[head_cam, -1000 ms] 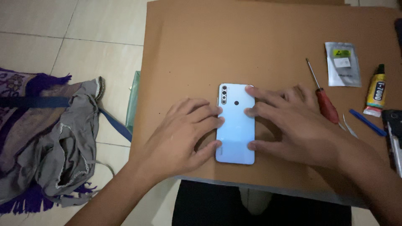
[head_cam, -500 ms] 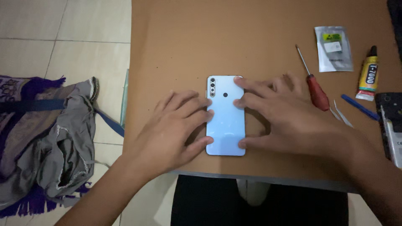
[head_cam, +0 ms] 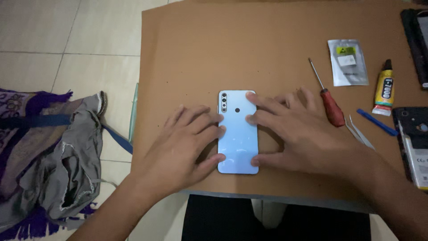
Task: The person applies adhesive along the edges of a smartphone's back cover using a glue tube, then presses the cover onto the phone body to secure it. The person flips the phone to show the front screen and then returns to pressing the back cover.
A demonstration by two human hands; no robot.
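Evidently the pressing-down step is in hand: the pale blue smartphone (head_cam: 238, 134) lies back-up, camera end away from the person, on the brown cardboard sheet (head_cam: 267, 44). The left hand (head_cam: 178, 147) is spread flat, fingertips on the phone's left edge; the right hand (head_cam: 303, 134) is likewise splayed, fingers pushing on the right edge and back cover. Neither hand is closed around anything. A red-handled screwdriver (head_cam: 330, 102) lies just beside the right hand, near the tweezers (head_cam: 359, 131), glue tube (head_cam: 384, 89) and silver pouch (head_cam: 347, 62). Next, I judge, even pressure around the rim is called for.

Pale blue phone (head_cam: 238, 138) face down, flat
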